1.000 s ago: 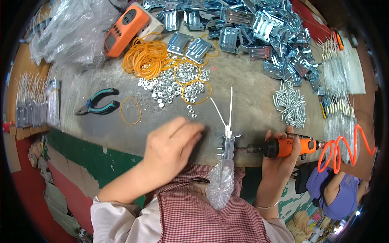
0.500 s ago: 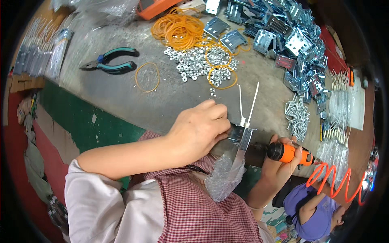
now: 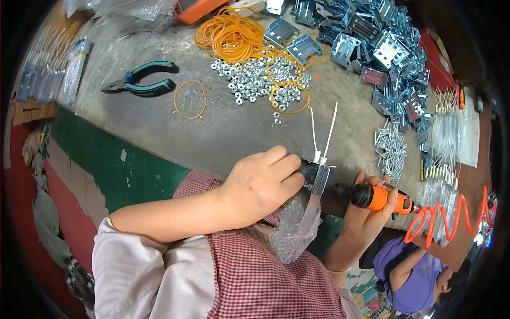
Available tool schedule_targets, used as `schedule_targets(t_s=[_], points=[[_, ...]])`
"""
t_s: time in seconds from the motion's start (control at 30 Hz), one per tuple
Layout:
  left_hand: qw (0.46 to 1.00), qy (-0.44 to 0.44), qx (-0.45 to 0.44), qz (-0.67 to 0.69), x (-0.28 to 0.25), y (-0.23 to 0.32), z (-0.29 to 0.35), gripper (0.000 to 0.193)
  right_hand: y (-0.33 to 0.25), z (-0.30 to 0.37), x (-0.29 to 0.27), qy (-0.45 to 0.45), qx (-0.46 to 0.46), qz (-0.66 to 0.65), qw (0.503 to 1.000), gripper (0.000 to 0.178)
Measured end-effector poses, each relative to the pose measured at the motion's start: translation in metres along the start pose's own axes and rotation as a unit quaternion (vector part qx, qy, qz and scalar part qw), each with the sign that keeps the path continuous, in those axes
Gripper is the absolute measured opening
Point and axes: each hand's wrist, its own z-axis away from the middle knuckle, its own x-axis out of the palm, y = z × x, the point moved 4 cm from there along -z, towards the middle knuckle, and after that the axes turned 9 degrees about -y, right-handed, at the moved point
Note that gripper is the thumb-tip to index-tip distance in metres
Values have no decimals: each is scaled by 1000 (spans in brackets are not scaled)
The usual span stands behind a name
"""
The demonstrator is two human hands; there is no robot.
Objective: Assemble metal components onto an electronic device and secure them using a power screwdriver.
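Note:
My left hand [image 3: 264, 183] is closed on a metal bracket [image 3: 309, 173] at the upper end of a flat metal strip [image 3: 312, 207]. Two white wire leads [image 3: 330, 135] stick up from that end, and bubble wrap [image 3: 294, 234] covers the strip's lower part. My right hand [image 3: 362, 223] is wrapped round an orange and black air screwdriver [image 3: 376, 197]. Its dark bit points left and reaches to the side of the bracketed strip. Whether a screw sits at the tip is too dark to tell. My left fingertips are partly hidden behind the bracket.
On the bench lie pliers [image 3: 141, 80], orange rubber bands [image 3: 228, 34], many nuts [image 3: 260, 80], a heap of metal brackets [image 3: 366, 45] and a screw pile [image 3: 390, 151]. Wired strips lie at left [image 3: 42, 80] and right [image 3: 441, 165]. A red coiled hose [image 3: 438, 218] trails right. Another person [image 3: 406, 274] sits lower right.
My left hand has dropped slightly and its fingers have shifted on the bracket. The hose coils have swung up and right. The screwdriver stays almost in place against the strip.

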Motion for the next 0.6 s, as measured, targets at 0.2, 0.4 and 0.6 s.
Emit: schedule_targets(t_s=[0.2,0.4,0.6], points=[[998,-36,-29,40,1,-6,-6,11,-2,2,8,31,-9,16,999,30],[994,-52,-38,87,4,-8,-12,16,-2,2,21,77,14,-18,997,26],[996,-48,-46,56,6,-7,-12,25,0,1,19,68,36,-43,996,30]])
